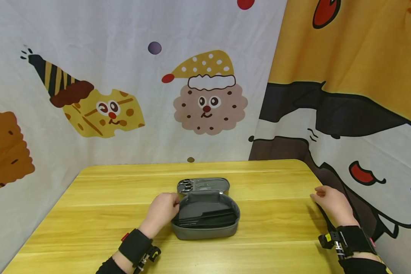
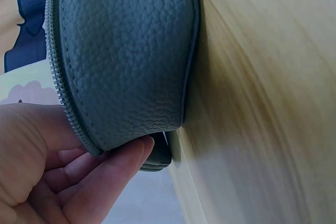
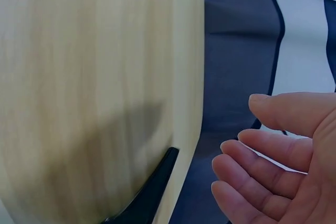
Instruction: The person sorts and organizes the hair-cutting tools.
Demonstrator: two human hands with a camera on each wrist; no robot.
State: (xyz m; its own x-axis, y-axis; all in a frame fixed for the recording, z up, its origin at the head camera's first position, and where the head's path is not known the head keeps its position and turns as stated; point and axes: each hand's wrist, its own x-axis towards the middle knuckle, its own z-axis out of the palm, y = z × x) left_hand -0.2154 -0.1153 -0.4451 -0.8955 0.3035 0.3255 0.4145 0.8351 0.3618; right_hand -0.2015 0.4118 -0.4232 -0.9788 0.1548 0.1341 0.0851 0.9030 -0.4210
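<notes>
A grey leather-like zip case (image 1: 205, 233) lies unzipped on the wooden table, its lid folded back away from the person. Small scissors and other slim tools (image 1: 188, 185) sit in the lid (image 1: 220, 185); flat black items (image 1: 209, 220) lie inside the main part. My left hand (image 1: 161, 211) pinches the case's left rim between thumb and fingers. In the left wrist view, the zipper edge of the case (image 2: 126, 51) runs between those fingers. My right hand (image 1: 333, 205) is held over the table's right edge with relaxed fingers, touching nothing.
The yellow wooden table (image 1: 123, 182) ends at a curtain (image 1: 123, 57) printed with cartoon figures behind and on the right. In the right wrist view, a black pointed shape (image 3: 152, 192) shows near the table edge. Each wrist wears a black strap (image 1: 136, 246) with a small camera.
</notes>
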